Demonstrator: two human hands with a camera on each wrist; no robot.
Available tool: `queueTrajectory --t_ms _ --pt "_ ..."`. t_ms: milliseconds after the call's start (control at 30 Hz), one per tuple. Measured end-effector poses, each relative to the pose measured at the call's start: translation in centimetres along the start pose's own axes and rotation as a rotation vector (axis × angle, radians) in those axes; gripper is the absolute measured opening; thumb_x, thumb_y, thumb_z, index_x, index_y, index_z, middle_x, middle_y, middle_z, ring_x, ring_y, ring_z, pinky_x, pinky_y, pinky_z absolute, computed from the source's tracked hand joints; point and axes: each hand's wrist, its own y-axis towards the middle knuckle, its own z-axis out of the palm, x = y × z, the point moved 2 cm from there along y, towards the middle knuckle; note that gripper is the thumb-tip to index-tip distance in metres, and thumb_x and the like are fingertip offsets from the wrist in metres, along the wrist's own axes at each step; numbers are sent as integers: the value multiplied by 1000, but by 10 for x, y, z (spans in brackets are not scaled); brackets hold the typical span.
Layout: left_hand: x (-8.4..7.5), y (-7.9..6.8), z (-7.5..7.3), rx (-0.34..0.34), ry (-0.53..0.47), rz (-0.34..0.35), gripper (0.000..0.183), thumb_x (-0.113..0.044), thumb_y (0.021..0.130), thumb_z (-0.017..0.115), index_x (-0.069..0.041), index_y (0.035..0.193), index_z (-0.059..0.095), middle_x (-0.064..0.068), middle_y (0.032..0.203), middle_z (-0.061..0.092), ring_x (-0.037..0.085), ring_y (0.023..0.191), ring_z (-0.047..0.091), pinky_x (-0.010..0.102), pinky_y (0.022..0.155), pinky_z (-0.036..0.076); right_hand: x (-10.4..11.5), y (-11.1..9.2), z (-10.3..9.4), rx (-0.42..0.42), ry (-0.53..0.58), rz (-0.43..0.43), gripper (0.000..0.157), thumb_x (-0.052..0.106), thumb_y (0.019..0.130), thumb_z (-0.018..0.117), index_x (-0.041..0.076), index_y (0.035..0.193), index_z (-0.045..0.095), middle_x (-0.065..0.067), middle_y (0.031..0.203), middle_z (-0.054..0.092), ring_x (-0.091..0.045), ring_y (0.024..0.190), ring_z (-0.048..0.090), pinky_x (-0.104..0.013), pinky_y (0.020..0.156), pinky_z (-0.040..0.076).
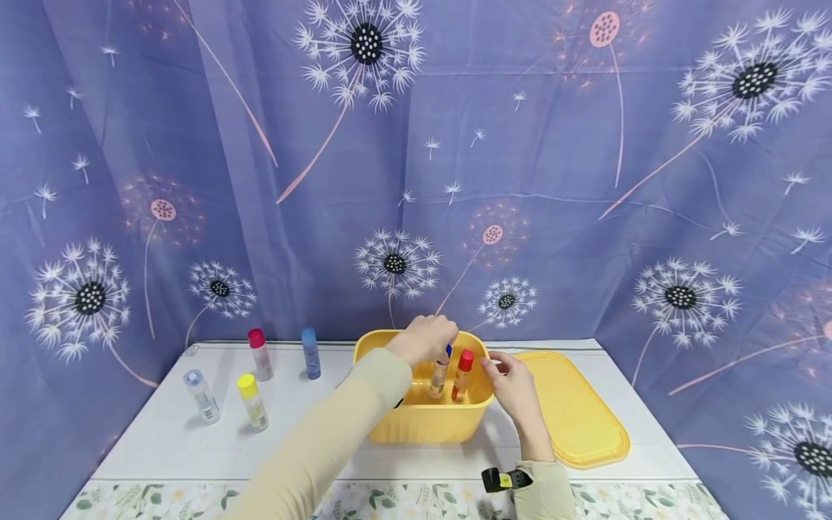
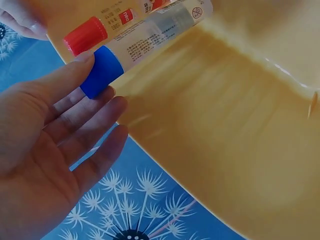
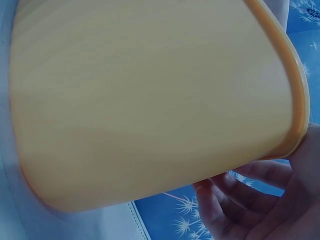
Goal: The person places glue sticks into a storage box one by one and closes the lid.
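Note:
My left hand [image 1: 425, 338] reaches over a yellow plastic box [image 1: 422, 425]. Its thumb and fingers pinch the blue cap of a clear tube-shaped glue bottle [image 2: 160, 32], whose lower part is inside the box. Beside it in the box stands a similar red-capped glue bottle [image 1: 462, 379], slightly tilted. At the box's right end, my right hand [image 1: 516, 390] grips the rim. In the right wrist view, curled fingers [image 3: 240, 195] lie along the outside of the yellow wall. The box's near wall hides the bottom ends of both bottles in the head view.
A yellow lid [image 1: 575, 412] lies flat to the right. On the left of the white table [image 1: 312, 426] stand a pink-red-capped bottle [image 1: 260, 355], a blue-capped bottle [image 1: 311, 354], a yellow-capped bottle [image 1: 253, 404] and a pale-capped bottle [image 1: 203, 397]. A patterned blue curtain [image 1: 442, 159] hangs behind.

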Motion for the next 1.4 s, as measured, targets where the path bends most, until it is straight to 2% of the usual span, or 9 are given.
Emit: queueTrajectory --t_ms 267,567,833,967,1133,1400 --pt "-2 2 -1 9 48 -25 27 -28 79 83 -17 78 58 -5 77 55 14 77 56 34 70 48 0 0 0 -3 -5 1 29 23 94 66 4 115 70 -13 90 71 -25 82 66 -37 70 54" --pt "-9 7 1 55 -6 -12 22 -18 81 82 -14 80 60 -2 80 55 15 77 55 29 69 47 0 0 0 -3 16 -14 27 20 94 66 3 114 70 -12 87 70 -23 78 64 -33 66 52" --pt "-12 10 2 71 -55 -22 19 -7 81 79 -13 75 62 0 80 57 16 73 54 28 60 45 0 -2 0 -3 35 -10 25 19 94 66 3 113 71 -17 89 70 -29 80 66 -32 65 52" --pt "-12 12 2 62 -55 -26 20 -4 80 77 -13 74 60 0 80 57 16 71 53 28 58 43 0 -1 0 -3 28 -19 25 19 94 66 2 112 70 -18 89 70 -24 78 65 -33 65 52" --pt "-14 11 1 52 -46 -29 20 -1 78 76 -13 74 61 1 83 58 17 74 54 29 60 45 0 0 1 -2 29 -6 26 20 94 66 3 113 70 -18 90 70 -25 79 65 -32 64 51" --pt "-17 11 3 69 -52 -17 19 0 78 76 -13 75 62 0 83 59 17 74 53 27 61 44 -1 -1 1 -7 25 -3 26 19 93 67 4 113 70 -18 89 70 -23 77 64 -32 64 50"
